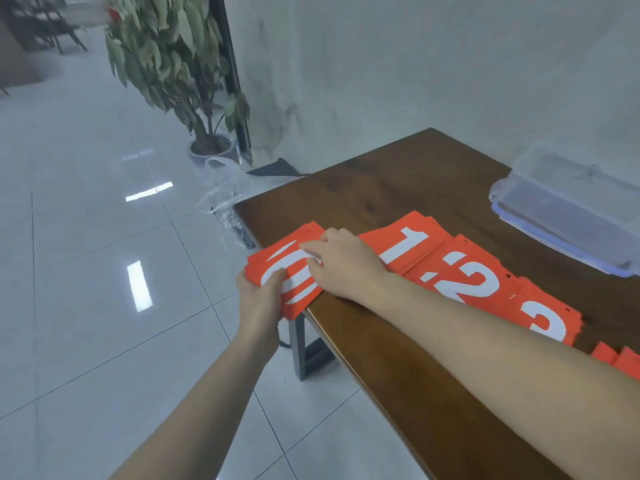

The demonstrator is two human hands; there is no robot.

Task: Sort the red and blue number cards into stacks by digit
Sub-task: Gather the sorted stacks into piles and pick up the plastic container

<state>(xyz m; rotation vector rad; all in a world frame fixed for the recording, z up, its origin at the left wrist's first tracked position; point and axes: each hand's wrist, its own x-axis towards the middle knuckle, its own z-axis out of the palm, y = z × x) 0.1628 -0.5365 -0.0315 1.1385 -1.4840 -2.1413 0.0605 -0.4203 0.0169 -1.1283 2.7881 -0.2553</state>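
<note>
Both of my bare forearms reach forward from the bottom of the view toward the near left corner of the dark brown wooden surface [398, 202]. My left hand [258, 299] grips the near edge of the stack of red cards printed with a white 0 [287, 271], thumb on top and fingers curled underneath where the stack overhangs the corner. My right hand [341, 263] lies on top of the same stack, its fingers bent and pinching at the top card.

Just right of it sits the stack of red cards showing a white 1 [403, 247], partly under my right wrist. Next along the row are the red cards with a white 2 [467, 275], then the red cards with a white 3 [550, 320], each overlapping or just beside its neighbour. More red card edges [620, 362] peek in at the right border; I cannot read their digit.

At the far right of the surface stands a clear plastic lidded box with a blue rim [568, 209]. Beyond the corner, a potted green leafy plant [180, 64] stands on the pale glossy tiled floor [86, 237].
</note>
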